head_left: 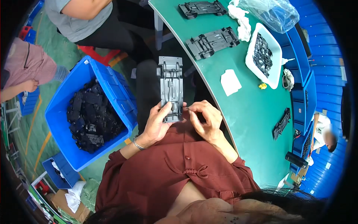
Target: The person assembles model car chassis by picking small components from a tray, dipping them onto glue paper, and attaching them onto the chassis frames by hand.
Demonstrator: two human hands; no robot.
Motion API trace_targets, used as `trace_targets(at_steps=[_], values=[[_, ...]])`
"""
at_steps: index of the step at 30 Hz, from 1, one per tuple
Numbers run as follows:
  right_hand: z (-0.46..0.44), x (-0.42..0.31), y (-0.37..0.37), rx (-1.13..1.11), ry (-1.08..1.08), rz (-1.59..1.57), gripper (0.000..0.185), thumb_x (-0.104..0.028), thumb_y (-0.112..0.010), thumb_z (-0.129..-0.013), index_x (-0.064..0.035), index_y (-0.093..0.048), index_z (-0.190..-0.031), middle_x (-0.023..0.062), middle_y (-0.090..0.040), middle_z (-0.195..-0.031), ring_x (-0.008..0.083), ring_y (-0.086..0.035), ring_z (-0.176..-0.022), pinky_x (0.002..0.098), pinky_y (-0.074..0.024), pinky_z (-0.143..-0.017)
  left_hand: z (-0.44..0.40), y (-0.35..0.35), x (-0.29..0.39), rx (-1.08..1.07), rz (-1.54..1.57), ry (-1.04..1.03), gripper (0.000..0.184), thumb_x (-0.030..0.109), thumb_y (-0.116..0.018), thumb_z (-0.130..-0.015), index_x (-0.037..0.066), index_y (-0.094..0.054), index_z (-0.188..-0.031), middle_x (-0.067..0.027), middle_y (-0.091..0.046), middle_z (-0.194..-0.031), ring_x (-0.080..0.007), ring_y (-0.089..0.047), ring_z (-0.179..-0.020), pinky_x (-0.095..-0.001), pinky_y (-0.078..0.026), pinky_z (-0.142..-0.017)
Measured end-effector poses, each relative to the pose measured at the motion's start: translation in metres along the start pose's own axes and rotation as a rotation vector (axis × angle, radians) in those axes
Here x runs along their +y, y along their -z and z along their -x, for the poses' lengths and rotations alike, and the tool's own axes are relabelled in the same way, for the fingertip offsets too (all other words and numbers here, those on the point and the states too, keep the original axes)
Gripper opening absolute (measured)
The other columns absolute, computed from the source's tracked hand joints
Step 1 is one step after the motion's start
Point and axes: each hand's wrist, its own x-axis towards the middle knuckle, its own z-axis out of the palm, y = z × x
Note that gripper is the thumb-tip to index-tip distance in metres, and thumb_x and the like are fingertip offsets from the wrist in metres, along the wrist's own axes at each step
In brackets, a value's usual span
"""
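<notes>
My left hand [158,122] grips the lower end of a grey plastic toy-car chassis [171,84], thumb on its face, and holds it upright above my lap. Beside the chassis's lower right edge, my right hand [207,120] pinches a small dark part [186,108] between thumb and forefinger. The part's exact kind is too small to make out. Two similar chassis, one nearer [213,42] and one farther [202,8], lie on the green table [238,115] to my right.
A blue crate [128,108] full of black parts stands at my left. On the table are a white tray [278,61] of small black parts, a paper [231,82], a dark chassis [281,123] and a black cylinder [296,159]. Blue bins [300,95] line the far edge. Other people sit nearby.
</notes>
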Motion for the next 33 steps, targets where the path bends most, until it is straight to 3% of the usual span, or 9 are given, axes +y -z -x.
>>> trace_targets(at_steps=[15,25,33], values=[[-0.010,-0.015,0.010,0.074,0.261,0.238,0.033,0.014,-0.075,-0.066,0.0031,-0.063,-0.095,0.0115,-0.068,-0.087,0.0243,-0.067,-0.071,0.0310,-0.0546,-0.061,-0.003,-0.021,0.001,-0.197,-0.257,-0.308,0.041,0.024,-0.048,-0.108,-0.008,-0.052,-0.133,-0.0223,-0.064,-0.129,-0.0259,-0.066,-0.116,-0.0393,-0.053,-0.102],[-0.001,-0.024,0.026,0.217,0.288,0.280,0.032,0.017,-0.072,-0.068,0.0057,-0.064,-0.097,0.0160,-0.069,-0.091,0.0269,-0.070,-0.072,0.0311,-0.0568,-0.061,-0.007,-0.052,-0.003,-0.347,-0.329,-0.394,0.045,0.029,-0.047,-0.109,-0.009,-0.051,-0.133,-0.0237,-0.063,-0.131,-0.0300,-0.063,-0.122,-0.0421,-0.050,-0.107],[0.008,-0.021,0.034,0.245,0.284,0.297,0.036,0.016,-0.074,-0.068,0.0059,-0.065,-0.101,0.0180,-0.070,-0.099,0.0273,-0.071,-0.074,0.0314,-0.0572,-0.061,-0.002,-0.058,-0.007,-0.327,-0.487,-0.463,0.046,0.031,-0.051,-0.108,-0.007,-0.053,-0.133,-0.0208,-0.064,-0.130,-0.0262,-0.063,-0.120,-0.0385,-0.049,-0.106]])
